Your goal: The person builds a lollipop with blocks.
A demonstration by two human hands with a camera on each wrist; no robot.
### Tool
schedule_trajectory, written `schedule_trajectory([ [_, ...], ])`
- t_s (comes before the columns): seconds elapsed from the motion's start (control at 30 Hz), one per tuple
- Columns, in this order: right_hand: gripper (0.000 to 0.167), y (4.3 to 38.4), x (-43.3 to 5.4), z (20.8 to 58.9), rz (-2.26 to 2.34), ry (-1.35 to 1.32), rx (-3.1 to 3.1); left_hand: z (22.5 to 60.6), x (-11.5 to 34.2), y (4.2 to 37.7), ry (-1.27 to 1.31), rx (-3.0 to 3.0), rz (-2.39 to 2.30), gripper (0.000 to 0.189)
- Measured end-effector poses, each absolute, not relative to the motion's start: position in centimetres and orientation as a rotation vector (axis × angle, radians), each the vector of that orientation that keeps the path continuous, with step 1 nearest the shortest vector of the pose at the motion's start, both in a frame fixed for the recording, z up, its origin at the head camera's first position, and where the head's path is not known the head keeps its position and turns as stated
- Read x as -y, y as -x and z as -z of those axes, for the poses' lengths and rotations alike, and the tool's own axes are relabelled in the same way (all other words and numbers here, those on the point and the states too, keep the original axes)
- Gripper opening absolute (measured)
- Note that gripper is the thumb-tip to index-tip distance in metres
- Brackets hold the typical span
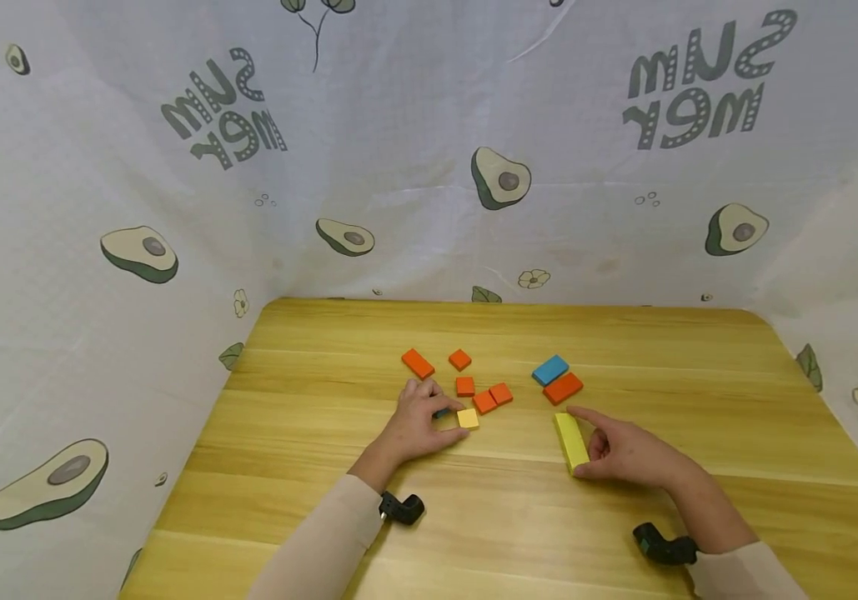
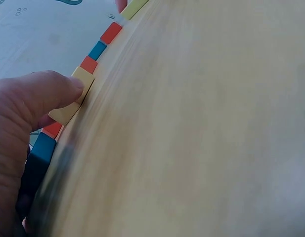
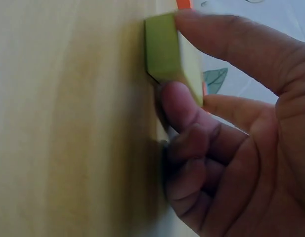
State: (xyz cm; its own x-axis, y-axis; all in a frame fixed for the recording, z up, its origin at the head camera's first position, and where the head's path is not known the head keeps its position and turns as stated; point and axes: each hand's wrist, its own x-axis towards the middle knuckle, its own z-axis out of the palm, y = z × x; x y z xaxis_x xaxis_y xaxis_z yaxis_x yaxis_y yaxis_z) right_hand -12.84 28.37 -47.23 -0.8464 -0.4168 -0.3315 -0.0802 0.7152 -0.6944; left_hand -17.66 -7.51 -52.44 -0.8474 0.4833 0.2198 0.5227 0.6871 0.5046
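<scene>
My left hand (image 1: 415, 423) pinches a small square yellow-orange block (image 1: 468, 419) between thumb and forefinger, low at the wooden table. Partly hidden under that hand is a dark blue block (image 1: 440, 412), which shows below the fingers in the left wrist view. To the right, my right hand (image 1: 634, 452) holds a long lime-yellow block (image 1: 572, 444) at its two ends, thumb on the near end and forefinger on the far one. In the right wrist view the thumb meets the block's green-looking end face (image 3: 163, 47), while the other fingers are curled beneath.
Behind the hands lie a long orange block (image 1: 418, 363), a small orange square (image 1: 460, 359), another orange square (image 1: 464, 387) and a touching orange pair (image 1: 492, 397). A blue block (image 1: 551, 369) abuts a red-orange block (image 1: 564, 388). Printed cloth (image 1: 413, 167) surrounds the wooden table (image 1: 504, 533).
</scene>
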Motion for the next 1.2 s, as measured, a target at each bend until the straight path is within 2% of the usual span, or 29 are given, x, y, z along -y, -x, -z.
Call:
schedule_trajectory([
  [0.17, 0.103, 13.1, -28.4, 46.8, 0.931, 0.441, -2.404, 52.6, 7.6, 17.8, 0.847, 2.822, 0.884, 0.034],
  [0.63, 0.103, 12.7, -27.5, 46.0, 0.835, 0.419, -2.412, 52.2, 7.8, 18.6, 0.878, 2.865, 0.885, 0.036],
  [1.2, 0.101, 12.0, -24.6, 47.7, 0.727, 0.528, -2.684, 52.5, 7.7, 19.2, 0.863, 2.818, 0.855, 0.035],
])
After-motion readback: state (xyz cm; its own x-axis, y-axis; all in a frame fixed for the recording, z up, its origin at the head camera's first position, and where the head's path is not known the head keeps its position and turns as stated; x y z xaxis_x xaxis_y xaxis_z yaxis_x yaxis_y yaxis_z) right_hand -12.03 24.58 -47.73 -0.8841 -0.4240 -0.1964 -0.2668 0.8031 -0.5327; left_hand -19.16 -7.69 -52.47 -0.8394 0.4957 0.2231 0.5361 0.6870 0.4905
